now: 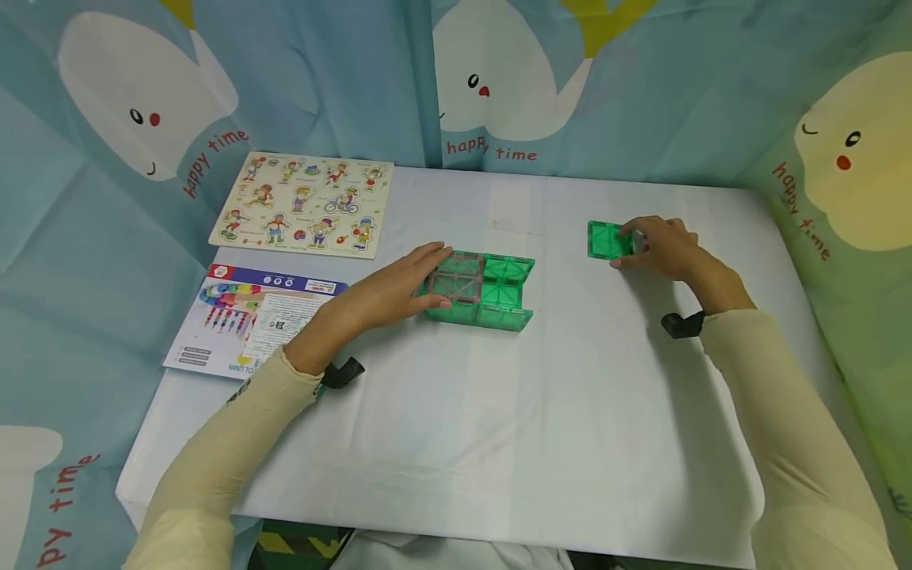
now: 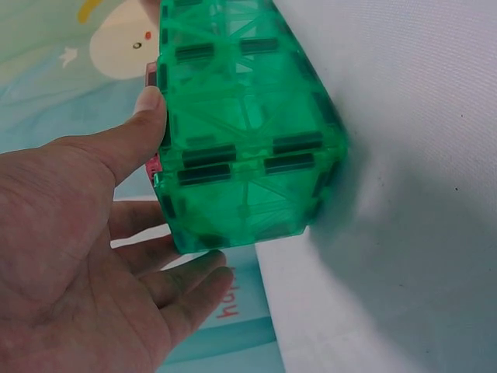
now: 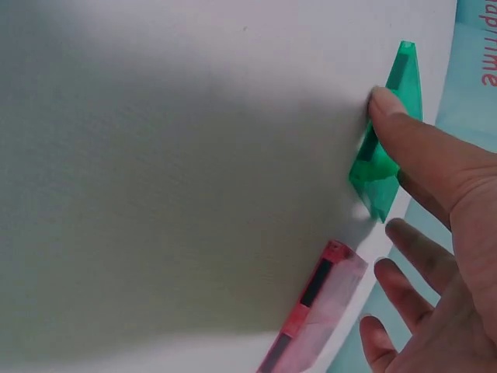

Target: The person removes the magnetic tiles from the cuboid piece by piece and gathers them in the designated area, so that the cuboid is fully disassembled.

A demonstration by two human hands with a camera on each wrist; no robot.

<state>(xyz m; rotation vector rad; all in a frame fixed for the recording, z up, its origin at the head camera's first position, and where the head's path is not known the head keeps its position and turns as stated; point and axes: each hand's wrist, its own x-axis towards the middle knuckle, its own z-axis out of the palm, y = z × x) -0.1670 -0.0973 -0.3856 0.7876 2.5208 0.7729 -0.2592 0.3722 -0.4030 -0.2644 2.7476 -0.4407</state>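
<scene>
- Likely at the gathering step: pinching a green tile (image 1: 604, 240) between thumb and index finger of the right hand (image 1: 667, 249), remaining fingers spread apart; placed toward the far edge of the table (image 1: 570, 443), right of middle. Cannot tell lifted from flat.
- Steadying the green box (image 1: 502, 294) around mid-table with the left hand (image 1: 381, 293), lightly clamped on its left end, thumb against the near top edge; topped there by a pink tile (image 1: 456, 277).
- Just beside the right hand's lower fingers, apart from them: a loose pink piece (image 3: 311, 311).
- Next, probably calling for a leftward carry and careful edge alignment, without jolting the box.
- Ample room between tile and box, and toward the near edge; tighter along the left edge, beside the picture board (image 1: 302, 204) and printed sheet (image 1: 214, 340).
</scene>
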